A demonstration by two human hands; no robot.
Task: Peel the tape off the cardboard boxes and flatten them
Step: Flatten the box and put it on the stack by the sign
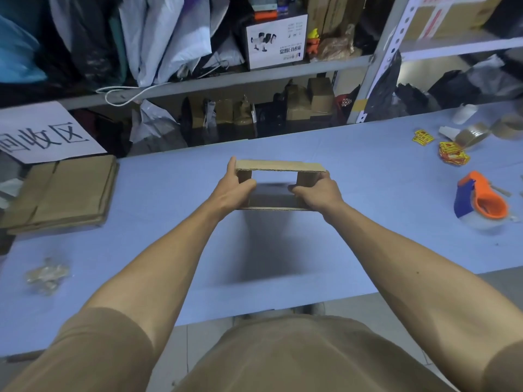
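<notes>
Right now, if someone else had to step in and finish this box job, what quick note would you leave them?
Left hand grips the left side of the small cardboard box; right hand grips its right side.
The box is held above the blue table, open through both ends, not yet collapsed.
Done: a stack of flattened boxes lies at the table's left; a wad of peeled tape lies near the front left.
Left: press this box flat and add it to the stack.

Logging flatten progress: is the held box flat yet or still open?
Still open: the cardboard box forms a hollow tube, blue table visible through it.
</notes>
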